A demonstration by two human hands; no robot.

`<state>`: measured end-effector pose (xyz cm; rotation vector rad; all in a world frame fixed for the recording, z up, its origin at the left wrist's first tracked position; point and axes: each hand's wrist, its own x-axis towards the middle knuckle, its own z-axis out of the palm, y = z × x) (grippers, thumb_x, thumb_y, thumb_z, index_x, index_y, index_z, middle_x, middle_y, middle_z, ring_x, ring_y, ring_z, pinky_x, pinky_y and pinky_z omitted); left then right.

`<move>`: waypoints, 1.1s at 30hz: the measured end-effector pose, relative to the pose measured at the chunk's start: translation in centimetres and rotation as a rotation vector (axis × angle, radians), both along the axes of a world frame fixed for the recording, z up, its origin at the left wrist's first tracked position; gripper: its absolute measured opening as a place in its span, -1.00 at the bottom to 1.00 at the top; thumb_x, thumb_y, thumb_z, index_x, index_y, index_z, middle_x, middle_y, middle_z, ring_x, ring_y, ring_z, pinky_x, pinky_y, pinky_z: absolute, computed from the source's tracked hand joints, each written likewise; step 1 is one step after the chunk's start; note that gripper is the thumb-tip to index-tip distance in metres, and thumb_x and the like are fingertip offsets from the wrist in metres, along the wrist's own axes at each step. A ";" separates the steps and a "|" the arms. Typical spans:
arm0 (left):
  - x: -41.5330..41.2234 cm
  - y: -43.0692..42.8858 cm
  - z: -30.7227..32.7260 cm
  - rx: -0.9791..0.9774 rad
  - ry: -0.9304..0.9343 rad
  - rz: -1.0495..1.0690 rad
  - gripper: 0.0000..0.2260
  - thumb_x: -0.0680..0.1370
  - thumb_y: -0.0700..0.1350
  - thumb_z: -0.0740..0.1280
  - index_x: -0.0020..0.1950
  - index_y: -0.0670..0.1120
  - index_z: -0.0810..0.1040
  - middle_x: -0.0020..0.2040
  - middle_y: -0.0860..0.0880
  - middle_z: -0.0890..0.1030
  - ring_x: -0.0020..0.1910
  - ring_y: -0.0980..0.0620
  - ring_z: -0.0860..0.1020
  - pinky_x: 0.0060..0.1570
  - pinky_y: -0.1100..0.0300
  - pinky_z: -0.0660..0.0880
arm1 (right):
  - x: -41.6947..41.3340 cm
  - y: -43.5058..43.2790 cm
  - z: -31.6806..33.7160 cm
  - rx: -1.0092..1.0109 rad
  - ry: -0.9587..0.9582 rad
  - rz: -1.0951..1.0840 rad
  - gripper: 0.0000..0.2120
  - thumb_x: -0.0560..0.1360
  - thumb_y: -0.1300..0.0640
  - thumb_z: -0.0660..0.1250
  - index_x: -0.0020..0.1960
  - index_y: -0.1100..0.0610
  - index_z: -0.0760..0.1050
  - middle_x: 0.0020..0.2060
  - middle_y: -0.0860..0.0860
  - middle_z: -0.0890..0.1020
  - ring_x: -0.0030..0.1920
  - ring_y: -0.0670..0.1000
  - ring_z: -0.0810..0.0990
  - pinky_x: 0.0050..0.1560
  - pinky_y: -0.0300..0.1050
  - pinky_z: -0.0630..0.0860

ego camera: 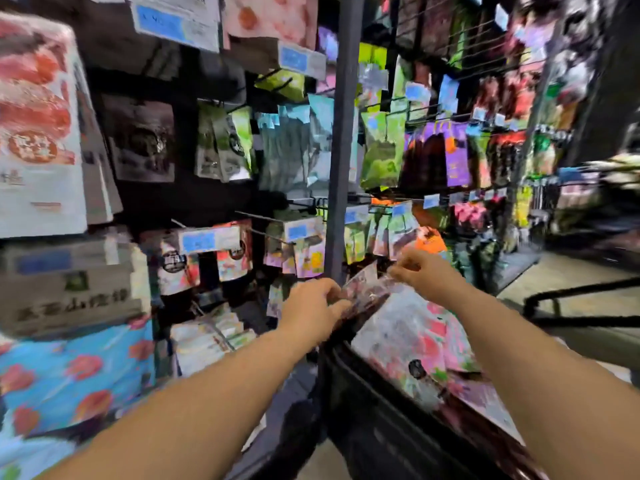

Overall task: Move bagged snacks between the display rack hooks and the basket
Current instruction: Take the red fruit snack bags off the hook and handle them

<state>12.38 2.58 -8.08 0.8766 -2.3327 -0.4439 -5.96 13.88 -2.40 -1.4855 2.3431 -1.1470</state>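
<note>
Both forearms reached forward, side by side.
- Left hand (313, 304): knuckles up, fingers curled, gripping the left end of a clear snack bag (367, 289) with dark red contents.
- Right hand (420, 271): pinched the bag's upper right edge.
- Snack bag: held over the far rim of the black basket (360, 407), above a pink-flowered bag (415, 337) lying inside, just before the display rack (341, 133).

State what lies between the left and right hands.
Head view: a clear snack bag spans the gap, pinched by the left hand and right hand.
</note>
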 end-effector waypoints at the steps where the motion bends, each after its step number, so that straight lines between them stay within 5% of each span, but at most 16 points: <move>1: -0.8 -0.1 -0.9 0.005 -0.024 0.000 -0.81 0.53 0.08 0.39 0.05 0.01 0.59 0.04 -0.03 0.61 0.15 -0.11 0.51 0.12 0.03 0.47 | -0.9 0.1 -0.4 0.021 0.016 -0.005 -0.84 0.56 0.00 0.38 -0.10 0.05 0.48 -0.20 -0.02 0.55 -0.18 0.02 0.50 -0.23 -0.12 0.38; 7: -3.2 -2.2 -4.3 -0.002 0.015 0.006 -0.68 0.52 0.09 0.40 0.23 0.06 0.51 0.23 0.01 0.43 0.28 -0.05 0.33 0.22 0.17 0.26 | -4.4 -1.7 -3.7 0.101 0.125 0.055 -0.68 0.47 0.02 0.49 0.19 0.02 0.58 0.14 -0.01 0.54 0.13 0.01 0.51 0.15 -0.03 0.47; 11: -3.8 -4.1 -6.7 0.032 0.119 -0.060 -0.61 0.52 0.03 0.42 0.33 0.08 0.45 0.30 0.06 0.36 0.30 0.03 0.35 0.19 0.25 0.23 | -5.4 -3.7 -4.7 0.096 0.208 0.128 -0.65 0.40 0.03 0.55 0.15 -0.07 0.59 0.20 -0.05 0.47 0.23 -0.06 0.40 0.24 -0.15 0.33; 15: -4.2 -5.6 -8.8 0.160 0.150 -0.164 -0.43 0.55 0.04 0.38 0.50 0.24 0.22 0.41 0.14 0.35 0.35 0.12 0.35 0.20 0.22 0.32 | -5.7 -6.1 -5.5 0.176 0.304 0.158 -0.70 0.36 0.04 0.59 0.06 -0.08 0.64 0.26 -0.02 0.47 0.31 -0.02 0.35 0.37 -0.02 0.29; 19: -4.6 -7.2 -10.0 0.231 0.174 -0.212 -0.45 0.55 0.07 0.37 0.48 0.28 0.25 0.42 0.18 0.38 0.36 0.12 0.38 0.23 0.25 0.32 | -5.6 -7.5 -6.1 0.215 0.335 0.133 -0.77 0.33 0.09 0.61 -0.11 -0.10 0.62 0.14 0.00 0.57 0.20 0.03 0.48 0.23 -0.03 0.41; 25: -6.0 -8.6 -9.0 0.169 0.196 -0.355 -0.58 0.60 -0.01 0.31 0.45 0.20 0.37 0.41 0.22 0.36 0.41 0.18 0.32 0.32 0.34 0.20 | -5.6 -7.8 -5.8 0.129 0.276 0.114 -0.62 0.36 0.25 0.56 -0.33 -0.16 0.49 -0.15 -0.12 0.64 -0.12 -0.20 0.58 -0.13 -0.22 0.47; 30: -7.4 -9.2 -7.9 0.117 0.247 -0.407 -0.74 0.63 -0.08 0.26 0.30 0.03 0.59 0.26 0.30 0.41 0.36 0.22 0.38 0.29 0.46 0.17 | -6.3 -8.5 -5.0 0.082 0.256 0.071 -0.66 0.37 0.23 0.56 -0.34 -0.14 0.51 -0.05 0.05 0.69 0.08 0.05 0.62 0.14 0.01 0.52; 33: -7.6 -8.9 -6.8 0.151 0.315 -0.390 -0.75 0.64 -0.06 0.23 0.25 0.00 0.61 0.09 0.34 0.48 0.18 0.26 0.45 0.15 0.55 0.26 | -6.7 -8.8 -4.1 0.038 0.158 0.069 -0.77 0.36 0.22 0.57 -0.27 -0.07 0.61 -0.14 -0.04 0.69 -0.07 -0.16 0.62 -0.03 -0.30 0.52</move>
